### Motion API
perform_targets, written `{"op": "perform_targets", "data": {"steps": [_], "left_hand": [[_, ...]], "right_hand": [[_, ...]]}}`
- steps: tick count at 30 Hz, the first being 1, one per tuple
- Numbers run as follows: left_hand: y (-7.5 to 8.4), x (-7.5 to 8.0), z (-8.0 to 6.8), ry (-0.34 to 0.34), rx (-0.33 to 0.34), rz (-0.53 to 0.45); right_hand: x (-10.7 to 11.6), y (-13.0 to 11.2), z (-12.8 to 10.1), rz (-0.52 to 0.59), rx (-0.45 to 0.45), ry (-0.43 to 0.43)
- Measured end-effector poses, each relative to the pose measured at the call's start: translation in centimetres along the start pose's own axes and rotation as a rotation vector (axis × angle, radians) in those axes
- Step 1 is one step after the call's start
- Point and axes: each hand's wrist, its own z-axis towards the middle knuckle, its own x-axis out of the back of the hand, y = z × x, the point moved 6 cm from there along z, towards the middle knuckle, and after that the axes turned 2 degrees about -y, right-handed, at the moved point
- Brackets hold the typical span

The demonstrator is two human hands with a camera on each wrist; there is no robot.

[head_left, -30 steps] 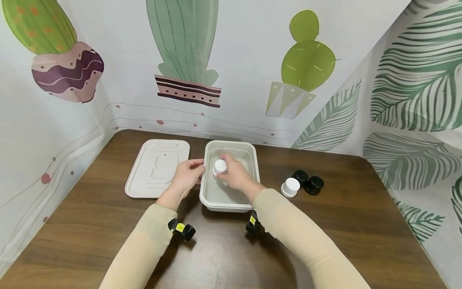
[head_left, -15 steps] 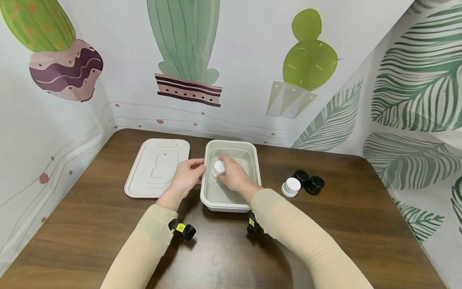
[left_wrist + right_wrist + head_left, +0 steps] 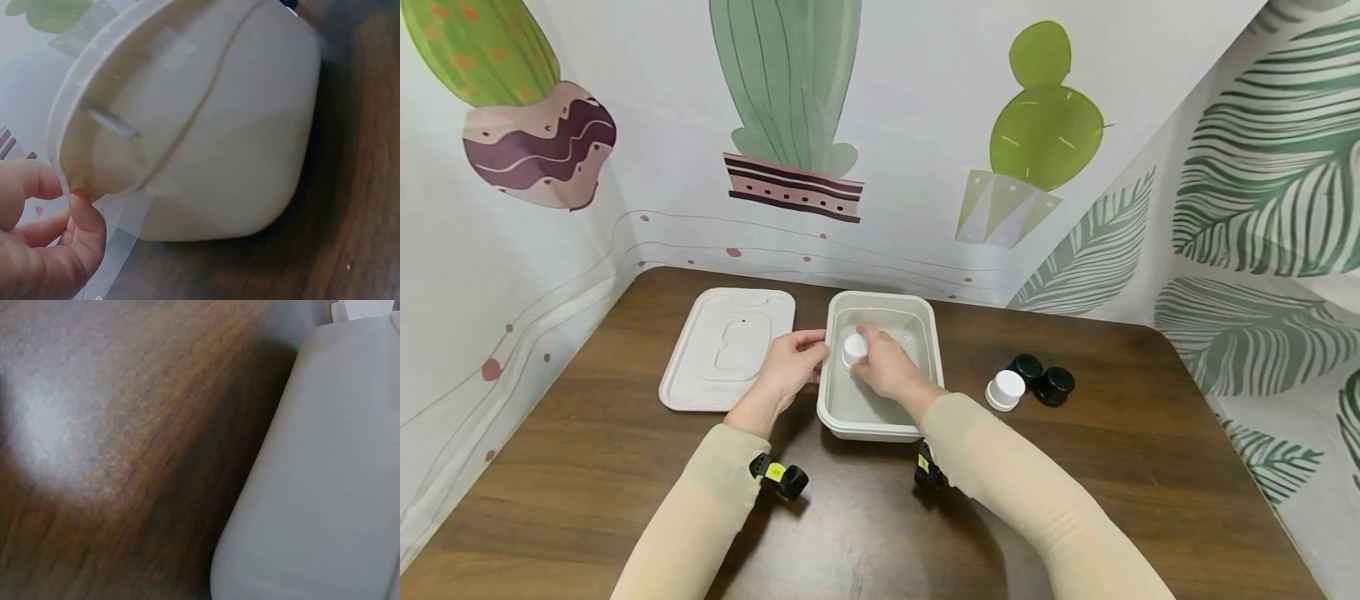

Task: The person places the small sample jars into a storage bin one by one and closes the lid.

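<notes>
Leftmost on the table (image 3: pixel 587 450) lies a flat white lid (image 3: pixel 728 347), apart from the tray (image 3: pixel 880 429) beside it. Next, the left hand (image 3: pixel 790 367) rests against the tray's left rim: the head view shows its fingers curled to the rim edge, and the left wrist view shows a thumb and fingers (image 3: pixel 37 250) pinching the lip of the tray (image 3: pixel 206 125) from outside. The tray itself stands upright on the table, between the lid and a group of small cups. Inside it, toward its left wall, the right hand (image 3: pixel 883 367) holds a small white cup (image 3: pixel 854 348), fingers curled about the cup's side, its top showing; whether the cup touches the tray floor cannot be told, as the hand hides its base. The right wrist view shows only the tray's outer wall (image 3: pixel 325 475) and the wood grain (image 3: pixel 112 425) beside it; neither hand nor cup appears there. Both forearms wear beige sleeves, each with a small black and yellow camera unit at the wrist. Right of the tray, well apart from it, a second white cup (image 3: pixel 1004 389) stands on the table, just beside two black cups (image 3: pixel 1043 377) that sit touching or nearly touching each other. Printed cactus and leaf curtains enclose the table on three sides.
</notes>
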Motion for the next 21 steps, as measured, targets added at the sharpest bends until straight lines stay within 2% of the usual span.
{"op": "perform_targets", "data": {"steps": [4, 12, 21], "left_hand": [[0.1, -0.1, -0.1, 0.008, 0.007, -0.017], [0.0, -0.2, -0.2, 0.042, 0.009, 0.007], [0.6, -0.1, -0.3, 0.052, 0.013, 0.081]], "right_hand": [[0.2, 0.0, -0.1, 0.005, 0.009, 0.004], [0.6, 0.0, -0.6, 0.033, 0.017, 0.021], [1.6, -0.5, -0.4, -0.041, 0.065, 0.04]]}}
